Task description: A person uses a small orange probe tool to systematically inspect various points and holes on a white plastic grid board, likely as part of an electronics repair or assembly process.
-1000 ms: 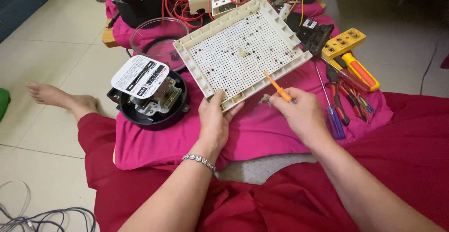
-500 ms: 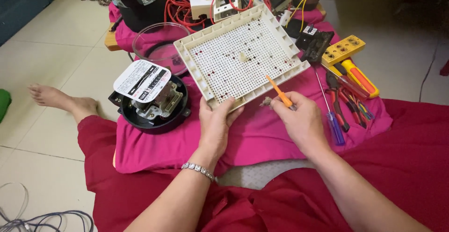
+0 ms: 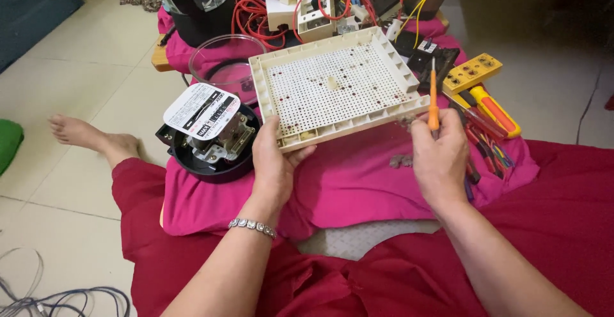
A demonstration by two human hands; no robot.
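Observation:
My left hand grips the near edge of a cream perforated plastic tray, holding it tilted above a pink cloth. My right hand holds a small orange-handled screwdriver upright, just right of the tray's near right corner and apart from it. A silver bracelet circles my left wrist. Small bits of grey debris lie on the cloth between my hands.
An opened round black meter with a white label sits left of the tray. Behind it are a clear dome cover, red and yellow wires and white electrical parts. A yellow tester and several screwdrivers lie right. A bare foot rests left.
The screwdriver has left the tray's near edge and now stands upright to the tray's right. My right hand moved right. The tray has turned flatter toward me.

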